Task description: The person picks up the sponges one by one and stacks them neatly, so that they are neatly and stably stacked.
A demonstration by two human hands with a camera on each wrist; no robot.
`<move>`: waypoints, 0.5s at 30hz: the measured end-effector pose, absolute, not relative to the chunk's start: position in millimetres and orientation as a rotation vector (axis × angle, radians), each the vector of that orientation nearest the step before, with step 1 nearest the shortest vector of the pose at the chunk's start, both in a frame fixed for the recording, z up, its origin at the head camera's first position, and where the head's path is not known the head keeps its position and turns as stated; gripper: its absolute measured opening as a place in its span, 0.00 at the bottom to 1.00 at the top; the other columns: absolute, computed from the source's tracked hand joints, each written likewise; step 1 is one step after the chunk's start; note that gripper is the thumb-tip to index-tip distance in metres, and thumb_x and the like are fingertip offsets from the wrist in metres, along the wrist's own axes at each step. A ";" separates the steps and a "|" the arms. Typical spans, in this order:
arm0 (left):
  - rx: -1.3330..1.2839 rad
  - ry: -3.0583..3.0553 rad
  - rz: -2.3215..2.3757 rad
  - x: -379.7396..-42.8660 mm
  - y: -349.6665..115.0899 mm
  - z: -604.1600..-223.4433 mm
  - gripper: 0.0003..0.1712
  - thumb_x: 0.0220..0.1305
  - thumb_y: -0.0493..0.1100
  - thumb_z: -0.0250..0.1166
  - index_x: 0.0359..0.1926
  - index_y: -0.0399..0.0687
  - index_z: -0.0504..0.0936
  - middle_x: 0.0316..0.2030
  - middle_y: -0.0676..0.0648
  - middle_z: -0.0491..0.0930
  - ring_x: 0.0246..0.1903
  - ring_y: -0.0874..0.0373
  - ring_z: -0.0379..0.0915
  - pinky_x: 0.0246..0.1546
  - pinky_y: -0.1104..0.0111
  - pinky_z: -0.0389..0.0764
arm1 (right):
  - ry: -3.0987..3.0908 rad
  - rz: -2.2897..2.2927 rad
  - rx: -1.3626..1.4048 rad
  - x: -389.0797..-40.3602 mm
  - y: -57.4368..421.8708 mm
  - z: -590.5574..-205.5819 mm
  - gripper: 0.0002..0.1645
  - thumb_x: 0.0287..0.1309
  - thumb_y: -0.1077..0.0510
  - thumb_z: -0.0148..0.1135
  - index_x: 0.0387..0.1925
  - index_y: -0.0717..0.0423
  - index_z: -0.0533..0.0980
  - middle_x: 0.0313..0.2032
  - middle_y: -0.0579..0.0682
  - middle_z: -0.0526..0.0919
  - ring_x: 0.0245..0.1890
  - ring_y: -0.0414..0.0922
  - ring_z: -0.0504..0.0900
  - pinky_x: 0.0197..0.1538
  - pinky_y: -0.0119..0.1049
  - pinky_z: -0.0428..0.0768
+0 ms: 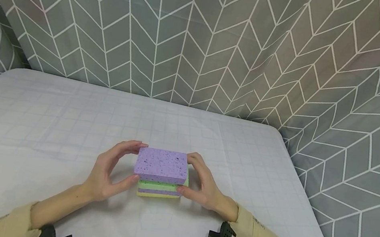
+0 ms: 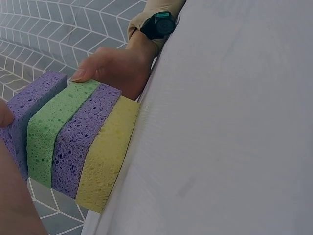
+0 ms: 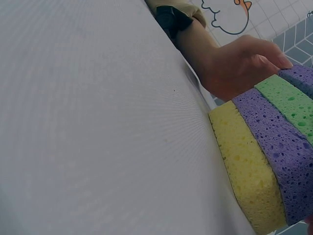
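Observation:
Sponges form a stack on the white table. A yellow sponge (image 2: 109, 156) lies at the bottom, a purple sponge (image 2: 85, 139) above it, then a green sponge (image 2: 56, 127). The top purple sponge (image 1: 161, 164) sits shifted a little left over the green one; a narrow gap shows between them in the left wrist view. My left hand (image 1: 105, 173) holds the top purple sponge by its left end, thumb at the near corner and fingers at the far one. My right hand (image 1: 207, 187) grips the green sponge's right end, its thumb at the near corner; its far fingertips are partly hidden.
The white tabletop (image 1: 66, 117) extends around the stack, with its far edge against a grey curtain (image 1: 172, 39) with white chevron lines. The curtain continues down the right side. Dark wrist devices (image 1: 221, 235) sit by both sleeves.

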State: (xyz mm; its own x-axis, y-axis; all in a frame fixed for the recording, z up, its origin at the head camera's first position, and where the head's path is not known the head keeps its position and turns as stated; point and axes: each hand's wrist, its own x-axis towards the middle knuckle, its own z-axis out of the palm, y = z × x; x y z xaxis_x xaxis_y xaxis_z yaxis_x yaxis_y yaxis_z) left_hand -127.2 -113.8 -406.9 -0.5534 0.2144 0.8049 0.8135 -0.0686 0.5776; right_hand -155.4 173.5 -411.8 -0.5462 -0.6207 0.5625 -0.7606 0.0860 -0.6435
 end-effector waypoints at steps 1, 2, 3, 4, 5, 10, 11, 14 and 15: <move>-1.105 -1.734 -1.666 -127.3 -113.6 -406.9 0.43 0.37 0.22 0.68 0.61 0.20 0.68 0.56 0.31 0.78 0.56 0.53 0.76 0.64 0.69 0.77 | -2.203 1.459 1.415 -155.3 173.5 -411.7 0.36 0.53 0.52 0.65 0.64 0.57 0.70 0.57 0.54 0.73 0.59 0.49 0.70 0.69 0.41 0.69; -1.109 -1.731 -1.666 -127.4 -113.6 -407.0 0.43 0.37 0.22 0.68 0.61 0.19 0.68 0.56 0.31 0.78 0.56 0.53 0.76 0.64 0.69 0.77 | -2.202 1.460 1.416 -155.3 173.5 -411.5 0.36 0.52 0.53 0.65 0.64 0.57 0.70 0.57 0.54 0.73 0.59 0.49 0.70 0.69 0.41 0.70; -1.114 -1.730 -1.665 -127.5 -113.5 -407.0 0.43 0.37 0.22 0.69 0.61 0.19 0.68 0.55 0.31 0.78 0.55 0.52 0.76 0.64 0.68 0.77 | -2.201 1.460 1.417 -155.3 173.5 -411.5 0.36 0.52 0.53 0.65 0.64 0.57 0.70 0.57 0.54 0.73 0.59 0.49 0.70 0.69 0.41 0.70; -1.118 -1.728 -1.663 -127.7 -113.4 -407.1 0.42 0.37 0.22 0.69 0.60 0.19 0.68 0.55 0.30 0.78 0.55 0.52 0.77 0.64 0.68 0.77 | -2.200 1.461 1.418 -155.3 173.5 -411.4 0.36 0.52 0.53 0.65 0.64 0.57 0.70 0.57 0.54 0.73 0.59 0.49 0.70 0.69 0.41 0.70; -1.122 -1.727 -1.660 -127.9 -113.4 -407.2 0.42 0.37 0.22 0.69 0.60 0.19 0.69 0.55 0.30 0.78 0.55 0.52 0.77 0.64 0.68 0.77 | -2.200 1.461 1.418 -155.3 173.5 -411.3 0.36 0.52 0.53 0.65 0.64 0.57 0.70 0.57 0.54 0.73 0.59 0.49 0.70 0.69 0.41 0.70; -1.130 -1.729 -1.634 -127.5 -113.0 -407.1 0.40 0.38 0.23 0.69 0.59 0.18 0.70 0.55 0.30 0.77 0.55 0.52 0.76 0.64 0.69 0.77 | -2.202 1.459 1.414 -155.4 173.4 -411.2 0.36 0.52 0.52 0.65 0.63 0.56 0.70 0.57 0.54 0.74 0.59 0.49 0.70 0.69 0.41 0.70; -1.132 -1.729 -1.630 -127.3 -113.0 -407.3 0.40 0.38 0.23 0.69 0.59 0.18 0.70 0.55 0.29 0.77 0.55 0.52 0.76 0.64 0.69 0.77 | -2.202 1.457 1.413 -155.3 173.4 -411.2 0.36 0.52 0.52 0.65 0.63 0.56 0.70 0.57 0.54 0.74 0.59 0.49 0.70 0.69 0.41 0.70; -1.137 -1.728 -1.632 -126.6 -112.7 -407.2 0.40 0.38 0.23 0.69 0.58 0.18 0.70 0.55 0.29 0.77 0.55 0.51 0.76 0.64 0.69 0.77 | -2.201 1.450 1.411 -155.0 173.4 -411.2 0.36 0.52 0.52 0.65 0.63 0.56 0.70 0.57 0.54 0.74 0.59 0.49 0.70 0.69 0.41 0.70; -1.140 -1.726 -1.632 -126.3 -112.4 -407.1 0.40 0.38 0.23 0.69 0.58 0.18 0.70 0.55 0.29 0.77 0.56 0.51 0.76 0.63 0.69 0.77 | -2.200 1.448 1.411 -154.8 173.5 -411.2 0.36 0.51 0.52 0.65 0.63 0.56 0.70 0.57 0.54 0.74 0.59 0.49 0.70 0.69 0.41 0.70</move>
